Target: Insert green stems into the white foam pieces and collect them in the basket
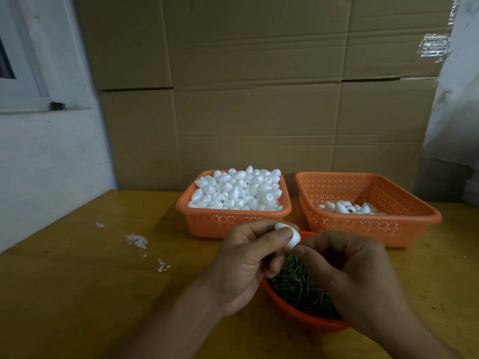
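My left hand (248, 257) pinches a white egg-shaped foam piece (291, 235) between thumb and fingers, above a round orange bowl (298, 313) full of green stems (300, 288). My right hand (355, 275) has curled fingertips pressed against the lower end of that foam piece; whatever they pinch is hidden. Behind, an orange basket (233, 218) is heaped with white foam pieces (238, 190). To its right, a second orange basket (368, 224) holds several foam pieces (347, 208), at least one showing a dark stem end.
Everything sits on a yellow wooden table (90, 281) with white flecks (137, 240) left of centre. Stacked cardboard boxes (259, 99) form a wall behind the baskets. A white wall with a window frame stands at left.
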Demonstrator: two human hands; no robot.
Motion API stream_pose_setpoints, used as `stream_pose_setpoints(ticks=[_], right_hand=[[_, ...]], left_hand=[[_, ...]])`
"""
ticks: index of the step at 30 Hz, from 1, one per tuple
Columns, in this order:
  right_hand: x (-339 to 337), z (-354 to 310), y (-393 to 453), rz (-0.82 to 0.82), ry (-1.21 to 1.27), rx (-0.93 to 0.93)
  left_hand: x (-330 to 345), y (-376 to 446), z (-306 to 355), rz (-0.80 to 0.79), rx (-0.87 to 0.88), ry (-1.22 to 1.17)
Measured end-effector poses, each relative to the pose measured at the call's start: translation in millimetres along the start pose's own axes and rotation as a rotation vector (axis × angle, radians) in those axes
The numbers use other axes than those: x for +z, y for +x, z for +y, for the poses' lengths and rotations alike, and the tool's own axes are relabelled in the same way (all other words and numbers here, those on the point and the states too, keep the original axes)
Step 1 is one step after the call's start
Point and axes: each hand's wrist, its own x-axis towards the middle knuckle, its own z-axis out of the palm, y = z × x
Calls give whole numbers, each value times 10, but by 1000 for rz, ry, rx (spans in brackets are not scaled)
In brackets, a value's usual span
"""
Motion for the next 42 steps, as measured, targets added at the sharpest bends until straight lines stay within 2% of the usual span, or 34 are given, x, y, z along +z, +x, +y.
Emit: stream_pose_setpoints(ticks=[11, 22, 35, 42], right_hand=[[59, -2, -22, 11, 1, -37], [102, -52, -15, 18, 76, -90], [133, -65, -27, 27, 174, -81], [112, -96, -18, -28, 301, -64]], left_hand=[[28, 7, -55, 38, -20, 14], [82, -25, -109, 79, 206, 441], [98, -44, -87, 45, 266, 511], [103, -37, -106, 55, 265, 452]])
